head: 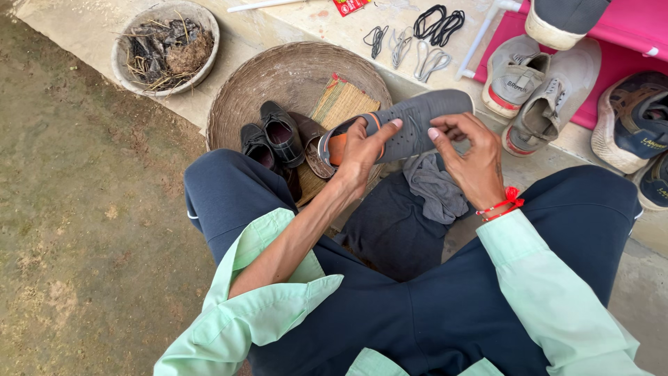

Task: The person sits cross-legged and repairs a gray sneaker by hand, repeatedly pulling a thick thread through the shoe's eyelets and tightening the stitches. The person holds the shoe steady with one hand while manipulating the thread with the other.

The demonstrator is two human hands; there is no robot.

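The person sits low with knees spread, so the work sits between the legs over a dark cloth (390, 230) on the lap. The left hand (362, 150) has its grip closed around the heel end of a grey shoe (417, 125) with an orange lining, thumb stretched along the side, which keeps the shoe level and steady. The right hand (473, 157) hovers at the shoe's upper, finger and thumb pressed nearly together as if pinching something fine; what lies between them is too small to tell. A grey rag (435, 184) lies bunched just under the shoe, within easy reach of that hand.

The shoe is held above the near edge of a concrete step (313, 21), beside a flat woven basket (278, 69). In the basket rest black shoes (271, 136), a brown sole (313, 150) and a straw mat (341, 101), kept close to the left hand. At the step's far left stands a bowl (165, 45) of dry scraps. Black and grey laces (417, 35) are laid out in separate loops along the far edge, so each can be picked singly. To the right, a pink mat (626, 35) carries pale sneakers (536, 90) and dark ones (637, 118), set in a row, apart from the work.
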